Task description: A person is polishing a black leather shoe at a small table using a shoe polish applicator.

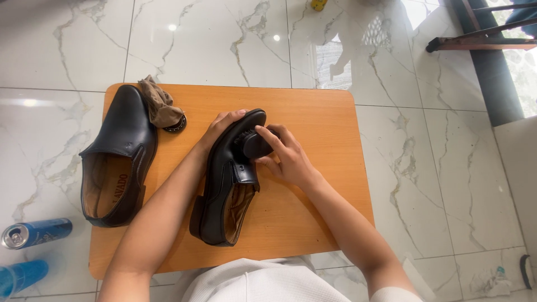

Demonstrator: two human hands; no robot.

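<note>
Near the middle of the small wooden table [313, 190], the right hand [288, 159] has its fingers curled closed around a small black brush [254, 144], pressing it against the top of a black leather shoe [229, 179], while the left hand [221, 126] wraps partly open fingers around that shoe's toe to steady it. A second black shoe [114, 162] lies along the table's left edge with a crumpled brown cloth [159, 103] and a small round tin [176, 124] at its toe near the far left corner. Off the table, on the marble floor [436, 168] to the left, lies a blue can [36, 232] beside a blue bottle [19, 277].
</note>
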